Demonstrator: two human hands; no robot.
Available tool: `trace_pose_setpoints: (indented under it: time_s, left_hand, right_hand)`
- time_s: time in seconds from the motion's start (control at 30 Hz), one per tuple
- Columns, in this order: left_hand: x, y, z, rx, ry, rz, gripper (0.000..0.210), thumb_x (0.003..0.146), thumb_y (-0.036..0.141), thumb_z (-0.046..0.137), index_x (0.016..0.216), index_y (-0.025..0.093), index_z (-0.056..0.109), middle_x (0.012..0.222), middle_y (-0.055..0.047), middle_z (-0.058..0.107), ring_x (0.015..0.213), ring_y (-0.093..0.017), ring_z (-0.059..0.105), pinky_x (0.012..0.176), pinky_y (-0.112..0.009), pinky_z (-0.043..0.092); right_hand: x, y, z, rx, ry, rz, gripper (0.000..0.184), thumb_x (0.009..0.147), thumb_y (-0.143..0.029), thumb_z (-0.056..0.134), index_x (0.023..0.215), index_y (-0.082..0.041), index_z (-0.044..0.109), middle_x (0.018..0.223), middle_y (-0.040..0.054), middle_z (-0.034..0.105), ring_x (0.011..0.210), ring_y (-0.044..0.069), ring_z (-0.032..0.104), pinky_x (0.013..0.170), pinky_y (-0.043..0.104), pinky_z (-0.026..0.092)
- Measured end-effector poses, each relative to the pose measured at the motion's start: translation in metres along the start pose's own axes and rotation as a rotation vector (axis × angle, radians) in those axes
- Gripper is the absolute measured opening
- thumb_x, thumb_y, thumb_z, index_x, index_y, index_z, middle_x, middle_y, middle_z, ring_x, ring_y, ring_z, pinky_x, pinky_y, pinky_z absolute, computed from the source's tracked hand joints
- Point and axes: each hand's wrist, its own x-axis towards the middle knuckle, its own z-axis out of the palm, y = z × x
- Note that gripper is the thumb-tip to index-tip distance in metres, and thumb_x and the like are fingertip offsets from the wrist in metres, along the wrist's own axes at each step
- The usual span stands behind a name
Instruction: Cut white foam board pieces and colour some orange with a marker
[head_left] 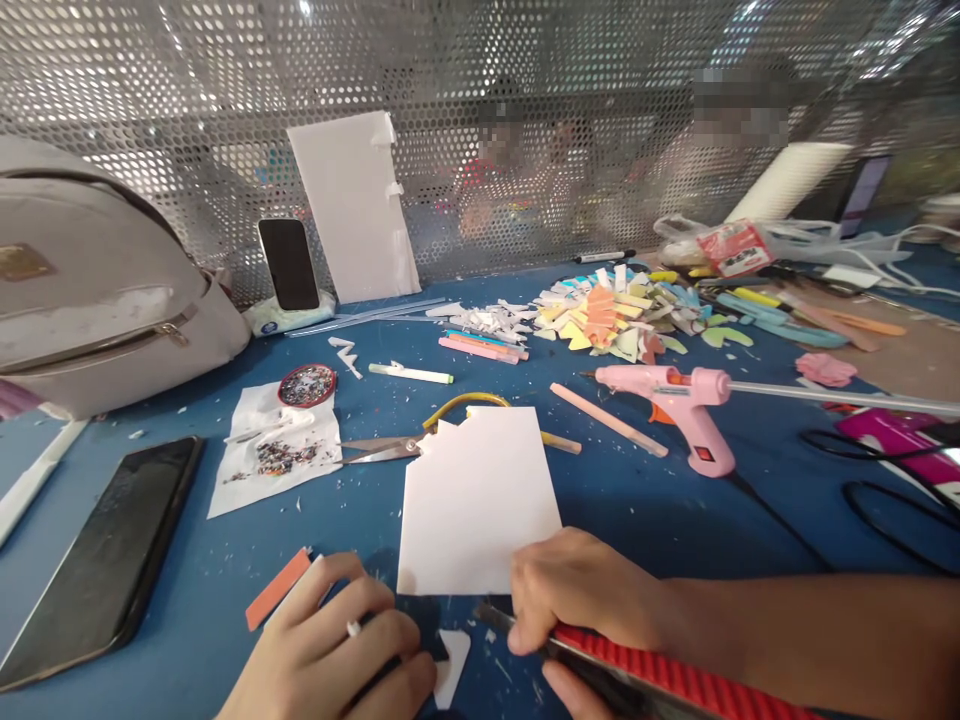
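My right hand (581, 590) is closed around a tool with a red ridged handle (660, 675) and a dark metal tip. The tip is just below the lower edge of a white card (480, 500), whose upper left corner is ragged. My left hand (352, 640) rests low on the table, fingers bent and slightly apart; its fingertips are partly hidden. By those fingertips lies a small white scrap (453, 665). An orange strip (277, 588) sits just beyond the left hand. Scissors (390, 448) with yellow handles lie partly under the card.
A pink glue gun (675, 395) with a cord lies at right. Paper cuttings (607, 310) are heaped at the back. At left are a dark phone (105, 560), a grey backpack (97, 280) and a soiled tissue (247, 475). A perforated metal screen (465, 140) stands behind.
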Motion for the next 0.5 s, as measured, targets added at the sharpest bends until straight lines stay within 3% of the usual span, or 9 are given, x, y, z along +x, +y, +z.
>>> trace_pose_setpoints:
  time_s: [0.13,0.23,0.4,0.5]
  left_hand:
    - [-0.001,-0.002,0.011,0.003,0.127,0.064,0.036,0.104,0.012,0.042,0.078,0.017,0.067,0.070,0.003,0.064,0.071,-0.013,0.054,0.082,-0.033,0.040]
    - [0.000,-0.003,0.015,0.023,0.169,0.155,0.033,0.103,0.015,0.044,0.079,0.018,0.066,0.069,0.003,0.062,0.067,-0.012,0.054,0.078,-0.029,0.046]
    - [0.009,0.004,0.008,0.066,-0.024,0.216,0.031,0.100,0.046,0.053,0.090,0.021,0.067,0.076,-0.001,0.063,0.069,-0.013,0.058,0.075,-0.026,0.053]
    - [0.019,0.010,0.007,0.050,-0.087,0.252,0.036,0.099,0.052,0.052,0.088,0.021,0.066,0.075,-0.002,0.062,0.067,-0.013,0.058,0.071,-0.026,0.054]
  right_hand:
    - [0.000,0.000,0.002,0.019,0.026,0.009,0.024,0.077,-0.016,0.047,0.101,-0.020,0.048,0.064,-0.0027,0.052,0.050,0.012,0.048,0.051,0.022,0.041]
    - [0.000,0.001,0.002,0.076,0.085,0.060,0.022,0.076,-0.016,0.049,0.098,-0.021,0.050,0.063,-0.0038,0.051,0.049,0.011,0.046,0.050,0.021,0.038]
    - [-0.003,0.005,-0.003,0.250,0.103,0.206,0.017,0.080,-0.014,0.055,0.096,-0.020,0.051,0.061,-0.0069,0.050,0.046,0.007,0.041,0.048,0.019,0.034]
    - [-0.004,0.004,-0.007,0.303,0.094,0.331,0.009,0.086,-0.017,0.055,0.094,-0.019,0.052,0.062,-0.0062,0.049,0.049,0.008,0.043,0.049,0.019,0.035]
